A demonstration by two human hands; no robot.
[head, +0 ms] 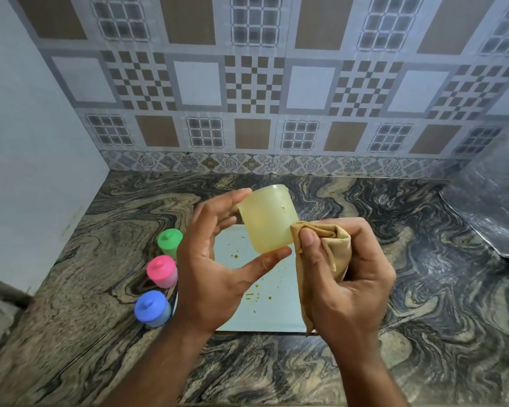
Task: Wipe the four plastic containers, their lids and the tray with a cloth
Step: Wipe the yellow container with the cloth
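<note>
My left hand (215, 259) holds a translucent yellow container (266, 218) between its fingers and thumb, lifted above the tray. My right hand (344, 274) grips a bunched tan cloth (332, 248) and presses it against the container's lower right side. A small yellowish stain shows on the container wall. Below them lies the pale blue-white tray (276, 304), flat on the counter, with yellow-brown specks on it. Three lidded containers stand in a row left of the tray: one with a green lid (170, 240), one with a pink lid (161, 271), one with a blue lid (152, 307).
The marbled stone counter (423, 274) runs to a tiled back wall and a plain wall on the left. A clear plastic-covered object (488, 212) sits at the right edge.
</note>
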